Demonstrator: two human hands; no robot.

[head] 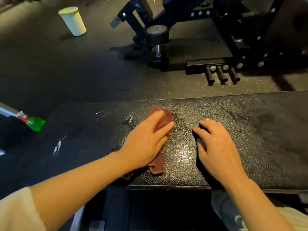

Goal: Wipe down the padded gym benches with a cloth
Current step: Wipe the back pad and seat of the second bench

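Brown, one cloth (161, 121) lies at frame centre on our one black padded bench (250, 130), flat beneath our left hand (146, 139), whose straight fingers press it. Our right hand (215, 145) rests beside it, fingers relaxed, holding nothing. At left we count one green spray bottle (34, 123); upper left, one pale canister (73, 20).

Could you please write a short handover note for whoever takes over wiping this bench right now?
Left hand: flat on the brown cloth, pressing it onto the bench pad, fingers straight.
Right hand: resting on the pad beside the cloth, holding nothing.
Green spray bottle: lying at the far left; whether on the pad or beyond it, I cannot tell.
Done: the pad shines wet around the cloth.
Left: the pad's right stretch looks dull and streaked, the left part shows white marks; both likely need passes.
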